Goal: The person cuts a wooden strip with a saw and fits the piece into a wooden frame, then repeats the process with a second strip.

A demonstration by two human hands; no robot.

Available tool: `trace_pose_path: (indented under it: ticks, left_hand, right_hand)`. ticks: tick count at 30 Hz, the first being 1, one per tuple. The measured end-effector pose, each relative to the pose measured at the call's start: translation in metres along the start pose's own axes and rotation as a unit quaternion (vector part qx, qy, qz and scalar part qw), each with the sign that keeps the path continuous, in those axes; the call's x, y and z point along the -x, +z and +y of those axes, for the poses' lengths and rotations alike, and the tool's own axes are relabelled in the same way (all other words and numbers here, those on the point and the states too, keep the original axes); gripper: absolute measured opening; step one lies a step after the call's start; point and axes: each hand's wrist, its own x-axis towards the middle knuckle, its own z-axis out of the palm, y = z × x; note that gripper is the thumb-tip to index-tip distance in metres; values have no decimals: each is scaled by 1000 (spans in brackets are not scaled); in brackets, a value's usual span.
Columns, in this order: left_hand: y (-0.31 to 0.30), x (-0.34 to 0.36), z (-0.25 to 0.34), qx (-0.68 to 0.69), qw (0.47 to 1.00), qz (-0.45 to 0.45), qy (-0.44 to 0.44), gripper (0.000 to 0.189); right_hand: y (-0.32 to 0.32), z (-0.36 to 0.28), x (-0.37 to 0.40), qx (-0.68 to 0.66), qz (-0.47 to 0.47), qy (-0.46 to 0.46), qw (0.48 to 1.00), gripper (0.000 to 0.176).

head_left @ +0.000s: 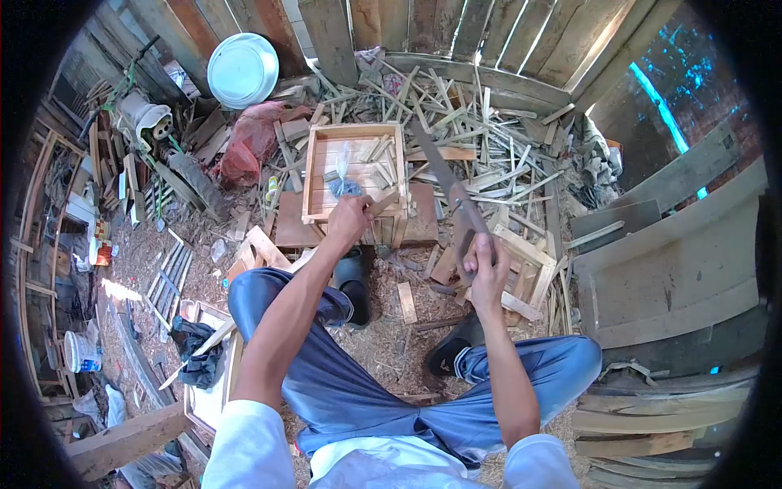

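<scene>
My right hand (485, 267) is wrapped around the handle of a handsaw (441, 169), whose long blade points away from me and slightly left. My left hand (350, 218) grips a short strip of wood (383, 203) at the near edge of a shallow wooden crate (309, 175). Inside that crate lie several small wood pieces (380, 151) and a clear plastic bag (343, 178) with something blue in it, perhaps nails. The saw blade is to the right of the crate, apart from the strip.
Loose wood offcuts (509, 167) are heaped along the plank wall. A wooden frame (529, 273) lies by my right hand. Left of the crate are a red mesh sack (251, 143) and a white basin (243, 71). Large boards (668, 277) lean at the right.
</scene>
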Motion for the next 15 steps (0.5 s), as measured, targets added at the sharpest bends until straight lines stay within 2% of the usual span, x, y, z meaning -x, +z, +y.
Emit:
trace_pose_path:
  ticks: [2,9,11,15]
  left_hand:
    - [-2,-1,5,45,995,-37,-83,26]
    - [3,-3,-7,124,991,-22,-40,26]
    - [0,-5,-6,128,987,-49,-88,26]
    - [-4,-4,-2,130,986,-38,-96,25]
  right_hand:
    - [-5,8,4,-10,-30,9,999,36]
    - [-9,15,12,9,-32,0,999,38]
    - [-11,14,11,15,-32,22,999,38]
    - [-6,10,9,-5,-18,19,1000,39]
